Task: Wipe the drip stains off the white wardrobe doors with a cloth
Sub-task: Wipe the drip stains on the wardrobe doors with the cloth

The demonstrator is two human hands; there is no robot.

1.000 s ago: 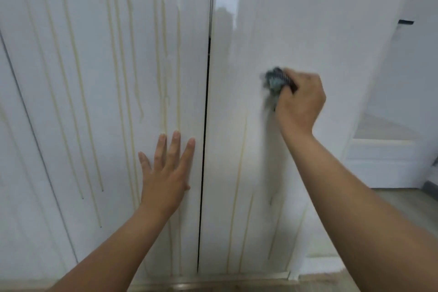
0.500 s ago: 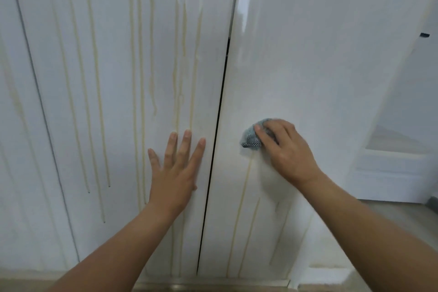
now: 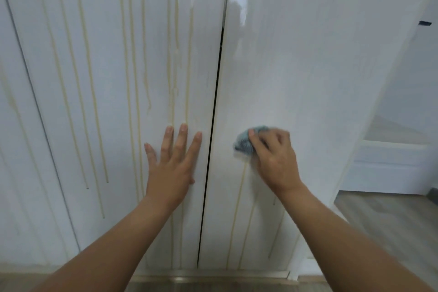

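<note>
Head view: white wardrobe doors (image 3: 296, 54), with a dark gap between two of them.
Right hand (image 3: 275, 159): fingers curled on a blue-grey cloth (image 3: 244, 142), pressing it to the right door.
Left hand (image 3: 171, 166): flat on the left door, fingers straight and spread.
Drip stains (image 3: 131, 78): yellowish runs, many on the left door, few low on the right.

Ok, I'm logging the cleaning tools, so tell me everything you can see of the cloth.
The cloth is a small blue-grey wad of soft, textured fabric, slightly blurred. It is bunched up against the right wardrobe door, just right of the dark gap between the doors. The right hand grips it, fingers curled over it, so only its left part shows. A yellowish drip streak starts just below it.
</note>
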